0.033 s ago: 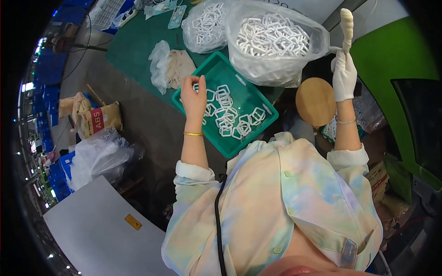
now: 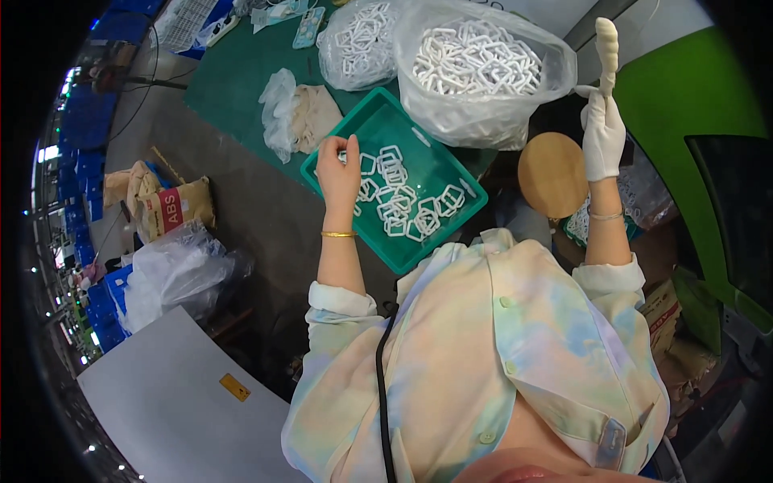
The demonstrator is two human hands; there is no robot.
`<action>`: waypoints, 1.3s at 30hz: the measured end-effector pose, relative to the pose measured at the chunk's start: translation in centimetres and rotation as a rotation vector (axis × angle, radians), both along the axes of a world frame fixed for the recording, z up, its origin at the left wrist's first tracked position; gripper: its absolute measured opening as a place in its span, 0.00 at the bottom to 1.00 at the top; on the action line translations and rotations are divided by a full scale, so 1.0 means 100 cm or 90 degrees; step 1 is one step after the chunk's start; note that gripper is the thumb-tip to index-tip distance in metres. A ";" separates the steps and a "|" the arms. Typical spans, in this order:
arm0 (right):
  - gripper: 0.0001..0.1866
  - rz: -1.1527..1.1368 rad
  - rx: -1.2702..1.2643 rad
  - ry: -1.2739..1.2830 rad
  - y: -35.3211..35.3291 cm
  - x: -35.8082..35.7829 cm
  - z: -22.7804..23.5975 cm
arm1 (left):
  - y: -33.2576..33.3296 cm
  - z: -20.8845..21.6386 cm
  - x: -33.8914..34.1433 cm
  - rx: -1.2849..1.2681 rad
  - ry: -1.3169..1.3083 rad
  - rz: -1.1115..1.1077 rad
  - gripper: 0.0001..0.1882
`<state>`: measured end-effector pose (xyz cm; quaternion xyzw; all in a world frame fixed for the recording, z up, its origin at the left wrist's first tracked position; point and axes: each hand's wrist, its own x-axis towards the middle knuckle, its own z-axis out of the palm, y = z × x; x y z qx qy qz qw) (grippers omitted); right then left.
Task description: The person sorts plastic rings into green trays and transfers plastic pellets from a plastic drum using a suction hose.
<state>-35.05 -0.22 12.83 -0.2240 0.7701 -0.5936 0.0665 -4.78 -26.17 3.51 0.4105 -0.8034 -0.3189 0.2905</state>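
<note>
Two hands are ours: the bare left hand [image 2: 337, 171] reaches over the left edge of the green tray [image 2: 382, 119], its fingers bent and thumb near them, though we cannot tell whether they close on a link. Our right hand [image 2: 603, 133], in a white glove, is raised well to the right at the foot of a long, ridged off-white piece [image 2: 608, 56]; it seems to touch it, but we cannot tell whether it grips.

White links [image 2: 392, 173] lie loose in the tray, many overlapping, mostly toward our side. Beyond it we see a large clear bag [image 2: 475, 129] and a smaller bag [image 2: 346, 79], both holding more links. Left of these, on the green counter [image 2: 233, 88], a beige cloth [image 2: 316, 114] lies beside crumpled plastic [image 2: 279, 113]. Between tray and glove is a round wooden disc [image 2: 551, 175]; well to our left is a brown sack [image 2: 193, 201].
</note>
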 end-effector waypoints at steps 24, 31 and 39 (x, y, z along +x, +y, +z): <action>0.08 0.187 0.308 -0.069 0.033 0.116 -0.058 | 0.024 -0.104 -0.007 0.062 -0.277 -0.144 0.14; 0.09 0.252 0.186 -0.137 0.023 0.107 -0.038 | 0.037 -0.091 -0.006 0.141 -0.126 -0.025 0.11; 0.15 0.107 0.134 0.167 -0.056 -0.025 0.080 | 0.048 -0.099 -0.010 0.194 -0.115 0.007 0.13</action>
